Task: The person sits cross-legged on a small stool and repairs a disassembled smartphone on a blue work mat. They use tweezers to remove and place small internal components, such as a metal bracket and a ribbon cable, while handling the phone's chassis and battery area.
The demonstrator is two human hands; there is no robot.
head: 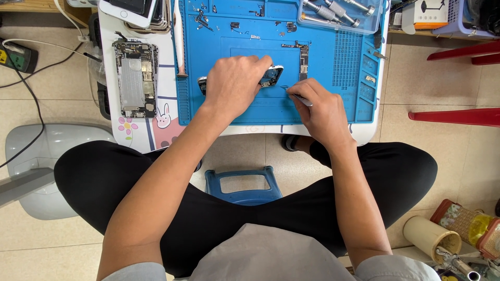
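Two hands work: left hand point(234, 83) clamps the white-edged opened phone point(271, 76) on the blue silicone mat point(323, 78); right hand point(320, 109) pinches thin metal tweezers point(302, 100) (fine part-picking stage, needing steadiness).

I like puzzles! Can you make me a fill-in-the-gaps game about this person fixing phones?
1. The left hand presses down on a phone lying on a mat coloured ____.
2. The right hand holds thin metal ____.
3. An opened phone lies off the mat, on the person's ____ side.
4. The sticker near the table edge shows a ____.

Missing words: blue; tweezers; left; bunny
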